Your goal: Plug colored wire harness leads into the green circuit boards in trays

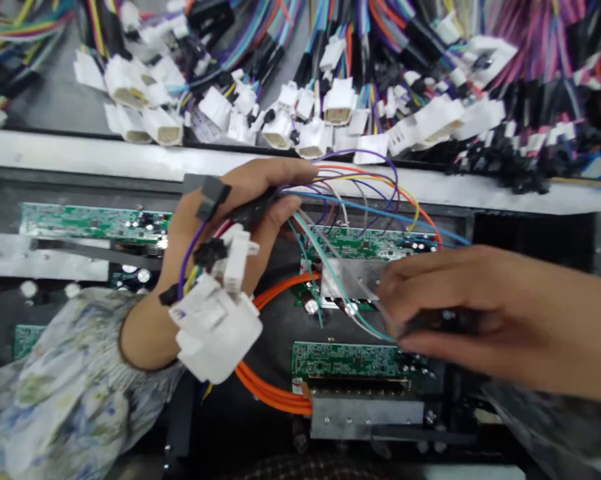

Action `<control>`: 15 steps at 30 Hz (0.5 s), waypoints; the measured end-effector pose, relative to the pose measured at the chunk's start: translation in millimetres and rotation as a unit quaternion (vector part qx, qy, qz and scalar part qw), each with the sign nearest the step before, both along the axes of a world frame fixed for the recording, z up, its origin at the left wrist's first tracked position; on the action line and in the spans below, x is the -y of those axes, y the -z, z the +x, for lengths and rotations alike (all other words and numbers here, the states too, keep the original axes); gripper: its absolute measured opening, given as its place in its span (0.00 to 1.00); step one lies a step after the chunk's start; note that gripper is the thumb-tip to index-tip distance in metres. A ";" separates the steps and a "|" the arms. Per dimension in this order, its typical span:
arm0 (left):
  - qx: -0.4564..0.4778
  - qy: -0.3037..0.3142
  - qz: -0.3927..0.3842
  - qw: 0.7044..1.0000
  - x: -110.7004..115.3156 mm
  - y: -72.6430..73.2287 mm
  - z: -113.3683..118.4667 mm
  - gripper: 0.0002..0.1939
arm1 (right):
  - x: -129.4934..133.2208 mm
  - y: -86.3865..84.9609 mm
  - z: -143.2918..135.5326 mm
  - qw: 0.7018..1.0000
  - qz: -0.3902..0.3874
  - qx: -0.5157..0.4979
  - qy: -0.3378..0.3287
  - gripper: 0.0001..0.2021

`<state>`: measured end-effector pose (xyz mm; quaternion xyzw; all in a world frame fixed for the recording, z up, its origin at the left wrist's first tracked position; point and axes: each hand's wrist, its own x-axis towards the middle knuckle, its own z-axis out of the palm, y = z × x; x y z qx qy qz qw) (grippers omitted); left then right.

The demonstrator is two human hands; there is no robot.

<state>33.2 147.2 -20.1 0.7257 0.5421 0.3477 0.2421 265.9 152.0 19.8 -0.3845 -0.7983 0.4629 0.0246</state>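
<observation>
White connectors (219, 327) and a wire bundle (253, 212) are gripped in the left hand (220, 220); the right hand (445, 303) pinches thin wires (330, 273) over an unreadable green circuit board (360, 243).

- Wire bundle (330, 200): thin multicoloured strands, gathered in the left hand (220, 227), looping toward the green board (365, 243).
- White connectors (215, 327): clustered, dangling below the wrist.
- Dark part (440, 321): pinched in the right hand (460, 307), blurred.
</observation>
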 end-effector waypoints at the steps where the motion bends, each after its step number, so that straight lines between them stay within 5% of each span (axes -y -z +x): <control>1: 0.003 0.009 -0.007 1.000 -0.7 1.2 -0.8 0.12 | -4.6 1.4 3.8 0.999 0.013 -0.013 0.040 0.06; 5: 0.005 0.030 -0.035 0.999 -3.6 4.9 -4.2 0.18 | -11.6 19.0 2.5 0.958 0.135 0.049 0.247 0.04; 15: -0.002 0.006 -0.049 0.999 1.3 0.6 -1.1 0.17 | -3.3 24.9 -6.2 0.952 0.172 0.082 0.238 0.05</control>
